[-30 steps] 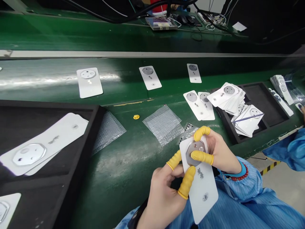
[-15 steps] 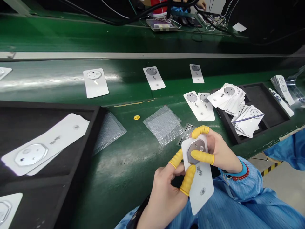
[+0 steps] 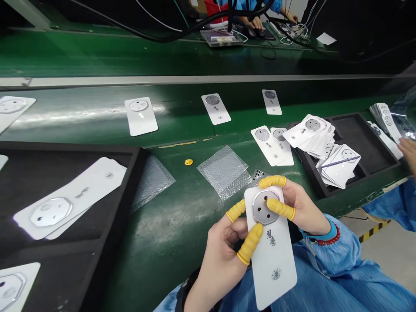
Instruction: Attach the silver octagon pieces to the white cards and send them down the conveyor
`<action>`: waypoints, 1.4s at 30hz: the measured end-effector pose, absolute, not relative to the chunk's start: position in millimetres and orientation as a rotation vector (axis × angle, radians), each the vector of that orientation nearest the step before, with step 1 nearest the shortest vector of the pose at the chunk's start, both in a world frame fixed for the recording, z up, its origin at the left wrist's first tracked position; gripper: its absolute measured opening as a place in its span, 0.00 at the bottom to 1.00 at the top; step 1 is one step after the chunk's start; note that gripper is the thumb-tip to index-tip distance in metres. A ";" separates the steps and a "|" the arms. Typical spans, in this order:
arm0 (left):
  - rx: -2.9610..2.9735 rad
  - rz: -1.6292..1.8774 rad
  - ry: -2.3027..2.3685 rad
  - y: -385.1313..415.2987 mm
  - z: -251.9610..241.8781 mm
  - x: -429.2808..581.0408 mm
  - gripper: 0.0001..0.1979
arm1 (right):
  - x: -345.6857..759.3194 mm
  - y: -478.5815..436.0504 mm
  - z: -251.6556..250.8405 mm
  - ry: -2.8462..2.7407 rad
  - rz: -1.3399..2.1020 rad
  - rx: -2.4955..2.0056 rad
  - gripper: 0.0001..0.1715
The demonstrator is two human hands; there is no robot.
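Upright between my hands is a white phone back cover [image 3: 274, 255] with a grey octagonal camera plate, dark round holes and small dark lettering. My left hand [image 3: 229, 247] grips its left edge near the plate, thumb on the front; the fingers behind are partly hidden. At the top right corner, my right hand [image 3: 297, 201] pinches the cover. Its index finger lies along the top edge and its thumb rests over the camera plate. Yellow finger cots cover the thumbs and index fingers. Beyond the hands lie clear bubble bags [image 3: 224, 169] and, partly hidden, a small dotted sheet [image 3: 259, 174].
More covers lie spaced along the green belt [image 3: 178, 119]. A black tray [image 3: 373, 134] at right holds stacked covers; another black tray [image 3: 126, 195] at left holds several. A yellow finger cot [image 3: 188, 162] lies on the bench. A co-worker's hand [image 3: 409, 151] is at the right edge.
The held cover has turned to face me more, and the holes in its camera plate show better. My right thumb has shifted right across the plate. A co-worker's hand has appeared at the right edge.
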State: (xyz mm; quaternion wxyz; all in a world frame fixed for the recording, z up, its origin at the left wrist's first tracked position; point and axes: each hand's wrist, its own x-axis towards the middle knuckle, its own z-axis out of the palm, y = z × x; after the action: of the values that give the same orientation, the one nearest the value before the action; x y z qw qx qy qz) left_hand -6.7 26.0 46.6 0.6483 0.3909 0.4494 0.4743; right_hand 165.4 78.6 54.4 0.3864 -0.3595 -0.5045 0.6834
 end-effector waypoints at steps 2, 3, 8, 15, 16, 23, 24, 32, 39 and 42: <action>0.855 1.038 0.993 30.0 46.1 -6.1 0.14 | 166.2 77.1 52.1 -1.292 1.710 -0.920 0.16; 0.842 1.041 0.993 32.0 44.7 -5.2 0.15 | 165.8 75.8 51.3 -1.292 1.700 -0.923 0.17; 0.745 1.141 1.051 35.8 32.1 2.0 0.17 | 159.4 69.2 47.2 -1.310 1.694 -0.946 0.19; 0.743 1.098 1.060 39.5 8.8 8.7 0.23 | 158.5 73.6 18.7 -1.296 1.707 -1.034 0.24; 0.744 1.085 1.066 43.1 4.0 8.9 0.25 | 160.2 75.4 12.1 -1.286 1.703 -1.052 0.25; 0.823 1.088 1.062 52.4 -11.8 17.3 0.25 | 168.0 72.2 -7.3 -1.256 1.510 -1.142 0.27; 0.816 1.098 1.073 51.9 -13.0 20.0 0.24 | 166.5 70.5 -7.4 -1.264 1.451 -1.160 0.26; 0.869 1.143 1.188 52.2 -32.1 46.9 0.26 | 202.1 51.8 -17.5 -1.137 1.215 -1.205 0.25; 0.987 1.436 1.222 65.8 -29.1 13.6 0.21 | 371.0 73.6 6.8 -0.853 0.449 -1.589 0.31; 0.935 1.444 1.231 70.5 -25.7 8.0 0.23 | 409.8 119.0 13.4 -0.866 0.325 -1.722 0.24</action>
State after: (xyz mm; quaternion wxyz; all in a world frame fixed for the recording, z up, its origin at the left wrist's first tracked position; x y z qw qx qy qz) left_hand 8.0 70.5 -25.7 0.4908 0.3849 0.5071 0.5948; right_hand 409.8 119.0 13.4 0.5592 -0.7303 -0.3674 0.1378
